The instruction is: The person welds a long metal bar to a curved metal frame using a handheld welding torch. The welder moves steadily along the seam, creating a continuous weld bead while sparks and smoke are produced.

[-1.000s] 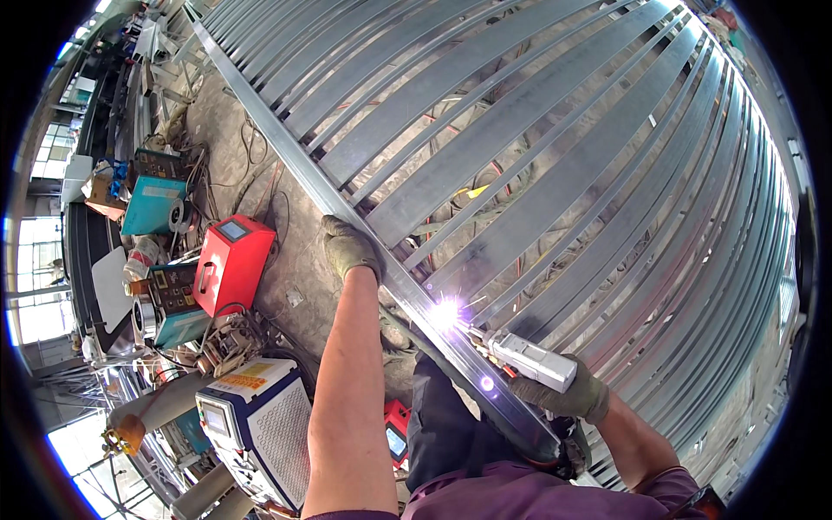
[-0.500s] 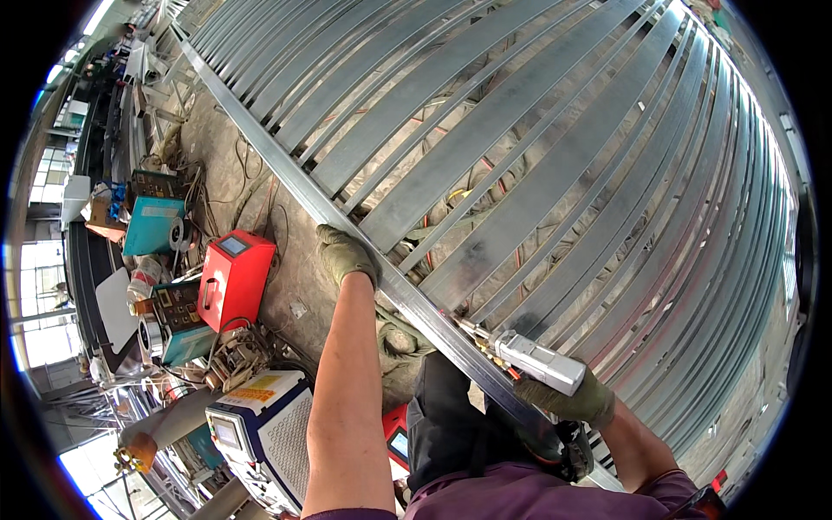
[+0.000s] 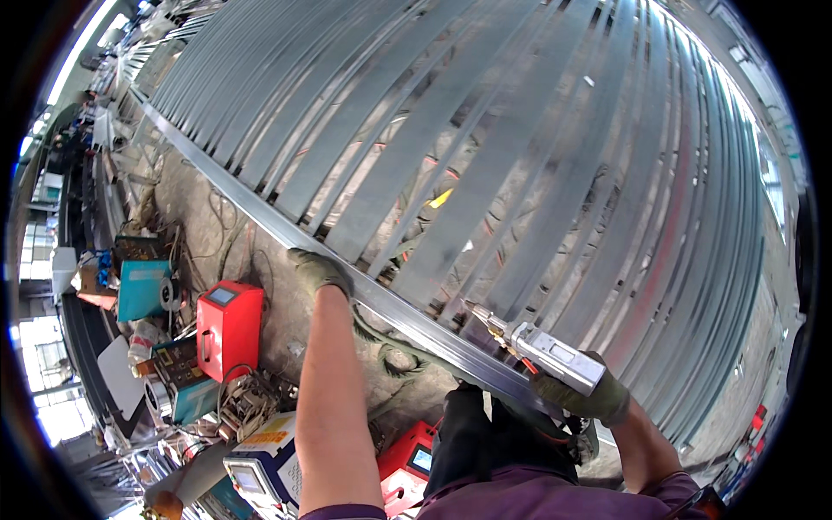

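"Currently, head view: what surrounds the work?"
"Red box-shaped machine (image 3: 232,334) and teal box-shaped machine (image 3: 143,290), left; grey metal slats (image 3: 459,230) under the silver box-bodied torch (image 3: 562,358)."
"Torch orientation?"
"Long axis diagonal; brass-coloured nozzle (image 3: 485,317) toward upper left, near grey metal rail (image 3: 416,327). Right green-gloved hand (image 3: 598,400) grasps it; left green-gloved hand (image 3: 319,270) touches rail, finger closure indeterminable."
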The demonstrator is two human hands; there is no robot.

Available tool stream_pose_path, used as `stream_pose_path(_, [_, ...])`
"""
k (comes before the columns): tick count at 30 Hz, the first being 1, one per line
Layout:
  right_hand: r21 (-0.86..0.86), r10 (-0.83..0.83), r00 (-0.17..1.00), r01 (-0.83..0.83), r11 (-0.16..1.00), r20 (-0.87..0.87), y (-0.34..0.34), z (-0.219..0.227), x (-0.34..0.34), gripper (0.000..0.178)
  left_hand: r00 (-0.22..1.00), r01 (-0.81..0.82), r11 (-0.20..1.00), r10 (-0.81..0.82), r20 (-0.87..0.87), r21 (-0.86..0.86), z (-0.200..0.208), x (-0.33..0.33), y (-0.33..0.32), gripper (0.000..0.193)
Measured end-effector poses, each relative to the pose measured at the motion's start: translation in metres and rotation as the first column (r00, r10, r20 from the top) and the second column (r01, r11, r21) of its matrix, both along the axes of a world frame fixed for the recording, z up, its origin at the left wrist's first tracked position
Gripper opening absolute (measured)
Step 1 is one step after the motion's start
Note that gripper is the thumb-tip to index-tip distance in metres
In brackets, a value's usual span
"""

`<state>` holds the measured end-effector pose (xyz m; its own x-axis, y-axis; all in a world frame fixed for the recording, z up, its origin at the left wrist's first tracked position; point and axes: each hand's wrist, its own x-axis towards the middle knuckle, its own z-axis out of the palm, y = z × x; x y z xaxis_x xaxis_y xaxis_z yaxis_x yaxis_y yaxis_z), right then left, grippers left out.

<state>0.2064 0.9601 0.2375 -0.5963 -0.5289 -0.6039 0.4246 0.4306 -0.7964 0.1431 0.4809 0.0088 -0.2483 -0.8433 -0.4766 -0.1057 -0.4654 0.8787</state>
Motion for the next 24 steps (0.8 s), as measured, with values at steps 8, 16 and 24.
stream_pose_path(8, [0.128,0.129,0.839,-0.072,0.989,-0.529,0.087,-0.018,0.097,0.022,0.996,0.042,0.999,-0.04,0.077,-0.025,-0.009,0.006,-0.019,0.086])
stream_pose_path(16, [0.576,0.564,0.605,-0.204,0.792,-0.562,0.201,0.017,0.128,0.018,0.889,0.186,0.936,-0.03,0.458,-0.3,-0.008,0.05,0.055,0.076])
stream_pose_path(24, [0.129,0.112,0.886,-0.059,0.99,-0.45,0.162,0.103,0.014,0.033,0.831,0.112,0.985,-0.164,0.531,0.129,0.067,0.07,0.176,0.086])
